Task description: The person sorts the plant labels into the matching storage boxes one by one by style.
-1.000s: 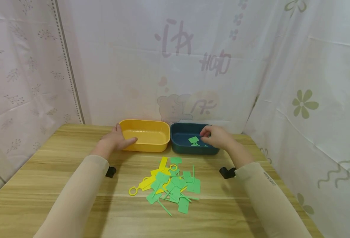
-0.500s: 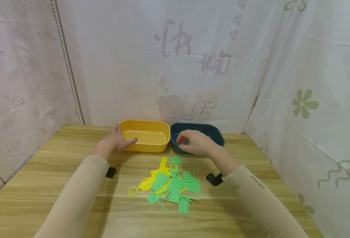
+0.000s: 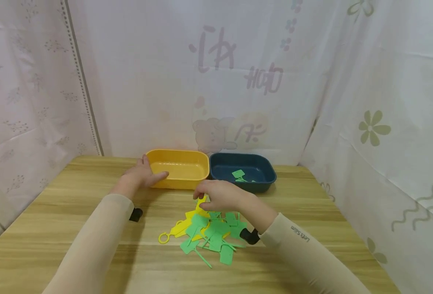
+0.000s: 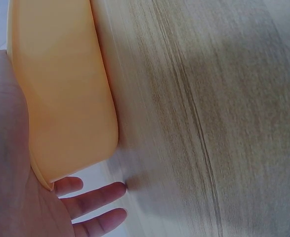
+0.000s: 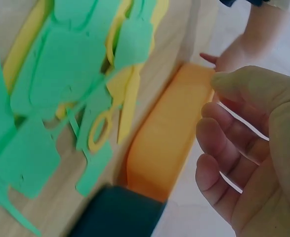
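My left hand (image 3: 137,176) rests at the left end of the yellow bin (image 3: 179,183). Its thumb lies over the rim, and its spread fingers reach past the end wall in the left wrist view. Above the far side of the tag pile hovers my right hand (image 3: 224,196), its fingers (image 5: 216,136) loosely bent with nothing between them. The pile mixes green plastic tags (image 3: 226,254), square with thin stems, and yellow tags (image 3: 179,228) with ring ends; the right hand hides part of it. A few green tags (image 3: 239,174) lie inside the dark blue bin (image 3: 255,187).
Both bins stand side by side at the back of the wooden table (image 3: 91,228). A printed curtain (image 3: 157,81) hangs right behind them. Black wrist mounts (image 3: 249,236) stick out under the wrists.
My right hand has moved left and toward me, from over the dark blue bin to above the tag pile. The left hand stays at the yellow bin.
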Available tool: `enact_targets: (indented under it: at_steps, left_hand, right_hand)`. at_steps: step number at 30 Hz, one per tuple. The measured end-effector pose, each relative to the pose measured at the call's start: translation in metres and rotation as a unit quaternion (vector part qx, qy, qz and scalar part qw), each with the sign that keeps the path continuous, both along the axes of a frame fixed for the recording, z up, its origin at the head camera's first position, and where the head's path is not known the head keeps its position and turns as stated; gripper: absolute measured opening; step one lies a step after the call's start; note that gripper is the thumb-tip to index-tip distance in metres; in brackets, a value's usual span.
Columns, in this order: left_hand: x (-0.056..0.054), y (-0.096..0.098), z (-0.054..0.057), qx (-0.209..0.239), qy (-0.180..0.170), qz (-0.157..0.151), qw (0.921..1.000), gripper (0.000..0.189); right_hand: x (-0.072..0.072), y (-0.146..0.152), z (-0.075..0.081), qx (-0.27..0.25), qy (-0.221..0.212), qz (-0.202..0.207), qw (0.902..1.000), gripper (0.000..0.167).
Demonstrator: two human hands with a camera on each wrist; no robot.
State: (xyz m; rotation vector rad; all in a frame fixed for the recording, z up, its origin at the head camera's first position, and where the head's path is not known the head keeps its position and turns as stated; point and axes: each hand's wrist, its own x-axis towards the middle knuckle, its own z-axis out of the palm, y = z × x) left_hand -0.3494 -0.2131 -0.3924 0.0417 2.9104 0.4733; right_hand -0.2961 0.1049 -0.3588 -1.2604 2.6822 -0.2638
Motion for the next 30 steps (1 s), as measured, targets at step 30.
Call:
enact_targets:
  at_steps: [30]
  left_hand:
    - [0.008, 0.003, -0.001, 0.017, 0.022, 0.003, 0.9996, 0.127]
  right_hand:
    - [0.023, -0.014, -0.031, 0.120, 0.015, 0.061, 0.9908, 0.044]
